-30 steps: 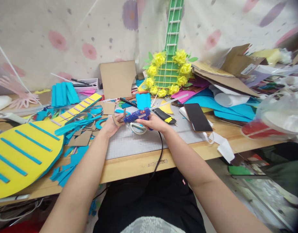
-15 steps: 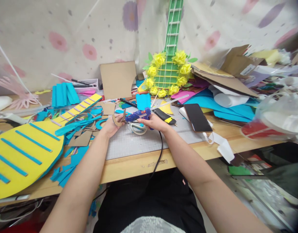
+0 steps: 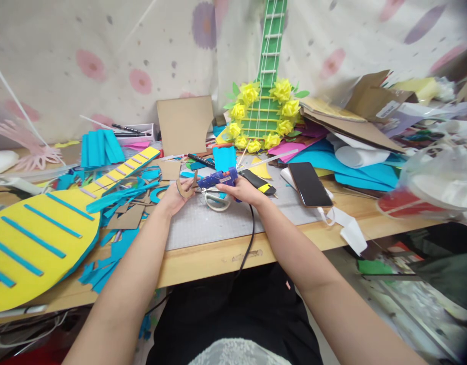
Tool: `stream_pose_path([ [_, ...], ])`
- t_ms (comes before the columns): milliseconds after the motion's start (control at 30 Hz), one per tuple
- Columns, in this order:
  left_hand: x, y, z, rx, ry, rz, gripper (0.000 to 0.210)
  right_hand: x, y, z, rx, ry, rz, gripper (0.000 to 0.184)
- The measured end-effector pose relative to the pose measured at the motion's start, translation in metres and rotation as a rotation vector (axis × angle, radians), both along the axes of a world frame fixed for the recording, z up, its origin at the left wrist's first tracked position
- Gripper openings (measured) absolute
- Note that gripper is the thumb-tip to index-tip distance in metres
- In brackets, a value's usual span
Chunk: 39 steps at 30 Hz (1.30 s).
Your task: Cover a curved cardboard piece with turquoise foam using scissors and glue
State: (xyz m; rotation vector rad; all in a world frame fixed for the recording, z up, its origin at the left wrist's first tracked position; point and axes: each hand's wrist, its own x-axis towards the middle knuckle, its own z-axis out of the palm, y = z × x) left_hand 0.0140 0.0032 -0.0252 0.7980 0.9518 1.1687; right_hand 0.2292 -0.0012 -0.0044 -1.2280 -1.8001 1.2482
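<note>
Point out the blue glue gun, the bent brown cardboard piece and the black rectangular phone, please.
Blue glue gun (image 3: 217, 178), head view: body.
Bent brown cardboard piece (image 3: 185, 193), head view: lower curve.
Black rectangular phone (image 3: 310, 184), head view: screen.

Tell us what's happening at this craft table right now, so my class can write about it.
A person's right hand holds a blue glue gun, its tip pointing toward a curved piece of cardboard held in the left hand. Whether the tip touches it is hard to tell. Both are above a grey mat. A yellow guitar shape with blue strips lies to the left, and a green guitar trimmed with yellow flowers stands behind.
</note>
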Motion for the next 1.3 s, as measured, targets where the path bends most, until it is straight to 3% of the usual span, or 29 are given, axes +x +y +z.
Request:
stream_pose_path([
  [367,-0.0005,0.0002,-0.0024,0.045,0.028,-0.044,0.011,0.002,0.0049,-0.0057,0.072,-0.041,-0.016,0.043],
  [600,0.0014,-0.0007,-0.0005,-0.001,0.022,0.009,0.007,0.0031,0.0061,-0.0057,0.096,-0.057,-0.02,0.044],
  [1300,-0.0015,-0.0008,-0.0024,0.038,0.066,-0.046,0.012,0.0027,0.0068,-0.0035,0.045,-0.039,-0.129,0.04],
])
